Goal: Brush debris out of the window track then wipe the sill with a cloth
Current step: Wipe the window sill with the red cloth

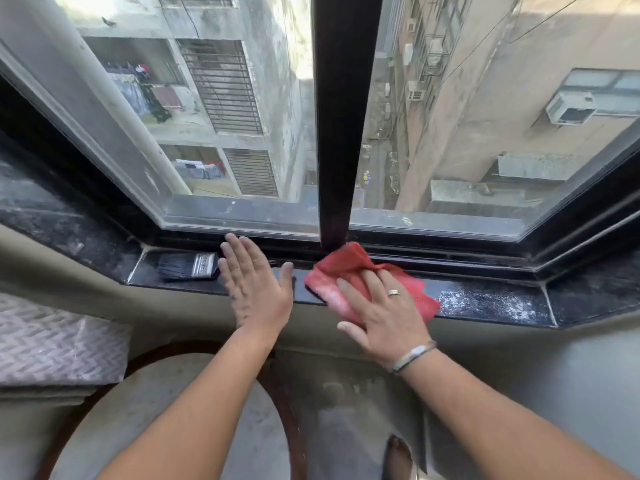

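Note:
A red cloth [349, 268] lies crumpled on the dark stone sill [491, 301], its far corner reaching the window track [433, 259] at the foot of the dark centre post. My right hand [381, 313] presses flat on the cloth, fingers spread over it. My left hand [254, 282] rests flat and open on the sill just left of the cloth, holding nothing. A black-bristled brush [188, 266] with a metal ferrule lies on the sill beside my left fingertips; its handle is hidden under the hand.
The dark centre post [341, 116] splits two glass panes with a deep drop between buildings outside. The sill right of the cloth is speckled with pale dust. A folded patterned fabric [59, 344] sits low left, and a round table top [173, 420] lies below my arms.

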